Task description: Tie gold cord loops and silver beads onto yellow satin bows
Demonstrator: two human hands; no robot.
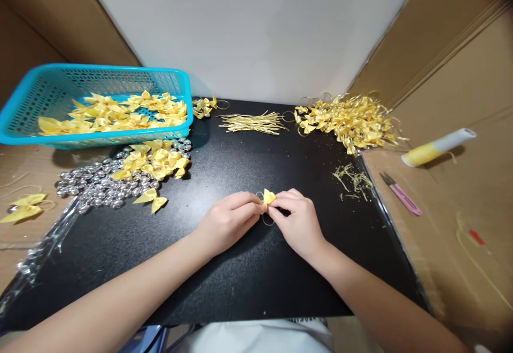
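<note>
My left hand (pixel 228 219) and my right hand (pixel 298 219) meet at the middle of a black mat (pixel 240 267). Between their fingertips they pinch one small yellow ribbon bow (pixel 269 197) with a thin gold cord loop (pixel 267 221) hanging below it. Both hands rest low on the mat. Loose yellow bows (pixel 154 163) lie on a spread of small silver bells (pixel 94 185) to the left. A bundle of cut gold cords (pixel 252 123) lies at the back of the mat. A heap of finished bows with loops (pixel 352 120) sits at the back right.
A turquoise plastic basket (pixel 24 102) holding yellow bows stands at the back left. Pink snips (pixel 401 194), a white and yellow tube (pixel 436 147) and gold cord scraps (pixel 355 179) lie to the right. Cardboard walls close both sides. Two bows (pixel 24 207) lie far left.
</note>
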